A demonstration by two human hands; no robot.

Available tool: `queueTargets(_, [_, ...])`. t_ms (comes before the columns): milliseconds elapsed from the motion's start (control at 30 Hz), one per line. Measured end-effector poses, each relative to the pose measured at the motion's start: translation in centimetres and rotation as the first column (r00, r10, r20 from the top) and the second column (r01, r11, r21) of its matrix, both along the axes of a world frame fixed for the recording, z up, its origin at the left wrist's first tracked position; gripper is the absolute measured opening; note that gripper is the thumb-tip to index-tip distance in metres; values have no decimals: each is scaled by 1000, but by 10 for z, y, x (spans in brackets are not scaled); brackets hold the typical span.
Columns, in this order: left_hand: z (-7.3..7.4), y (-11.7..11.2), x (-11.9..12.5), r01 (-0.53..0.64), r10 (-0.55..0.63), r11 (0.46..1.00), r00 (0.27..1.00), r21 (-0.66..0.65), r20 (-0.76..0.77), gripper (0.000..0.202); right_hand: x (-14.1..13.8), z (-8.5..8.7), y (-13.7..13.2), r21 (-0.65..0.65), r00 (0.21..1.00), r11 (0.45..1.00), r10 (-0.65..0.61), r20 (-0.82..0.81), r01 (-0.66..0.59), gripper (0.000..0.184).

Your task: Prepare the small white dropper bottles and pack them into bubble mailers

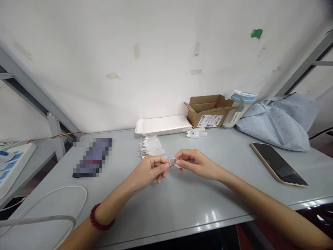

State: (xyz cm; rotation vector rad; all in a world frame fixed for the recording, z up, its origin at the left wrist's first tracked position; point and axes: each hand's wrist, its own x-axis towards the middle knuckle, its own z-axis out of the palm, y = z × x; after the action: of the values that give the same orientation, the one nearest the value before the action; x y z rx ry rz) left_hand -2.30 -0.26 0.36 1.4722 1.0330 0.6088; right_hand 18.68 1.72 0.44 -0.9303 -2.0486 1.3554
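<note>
Over the middle of the grey table (pixel 166 208), my two hands meet at a looped white cord (pixel 172 159). My left hand (pixel 156 168) pinches one side of the cord between thumb and forefinger. On the other side, my right hand (pixel 192 161) pinches the cord near a small white piece, mostly hidden by the fingers. Just behind my left hand lies a row of small translucent white tubes (pixel 154 146) with cord loops. A few more tubes (pixel 196 132) with cords lie farther back, by the cardboard box.
At the back are a white flat carton (pixel 163 124), an open cardboard box (pixel 208 116), a blue-lidded bottle (pixel 238 109) and a pale blue bag (pixel 275 121). A phone (pixel 278 163) lies right. Left are a blurred dark item (pixel 92 158), white cables (pixel 59 217) and a power strip (pixel 15 166).
</note>
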Motion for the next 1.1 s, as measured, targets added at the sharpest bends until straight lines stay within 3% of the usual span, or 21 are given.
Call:
queueTargets(433, [-1,0,2,-23,39,989,994,-148,102,23,0,2,-1,32,1000,999,8,13,-8,27])
queueTargets(1100, [-1,-7,11,-117,118,991,993,-64,13,23,-8,-5,-8,41,1000,999,-8,27,7,23])
